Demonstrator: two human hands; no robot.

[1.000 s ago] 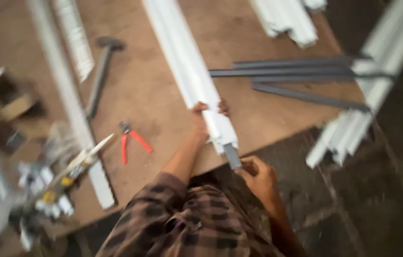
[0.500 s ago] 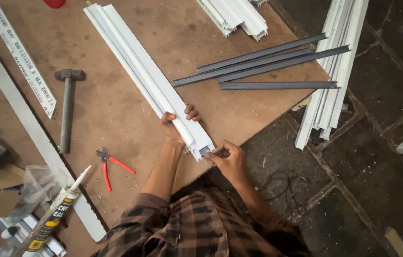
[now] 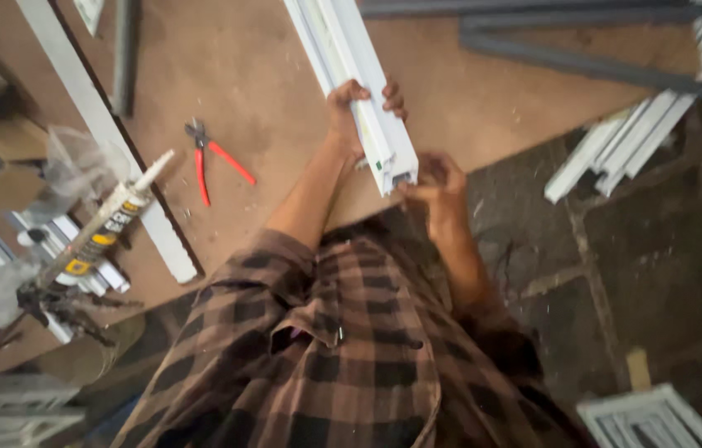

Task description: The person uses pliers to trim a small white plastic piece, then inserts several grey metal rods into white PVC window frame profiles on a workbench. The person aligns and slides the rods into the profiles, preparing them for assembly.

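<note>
White profile [image 3: 368, 99] lies on the bench [image 3: 285, 75], its end clamped in the left hand [image 3: 355, 112]; the right hand [image 3: 434, 178] closes on that end, just below.

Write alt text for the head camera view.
A person's left hand grips a long white profile on a brown worktable, while the right hand touches its near end. Red-handled pliers lie left of it.

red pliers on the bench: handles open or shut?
Open. The red pliers lie flat on the wooden table, their two handles splayed apart in a V.
</note>
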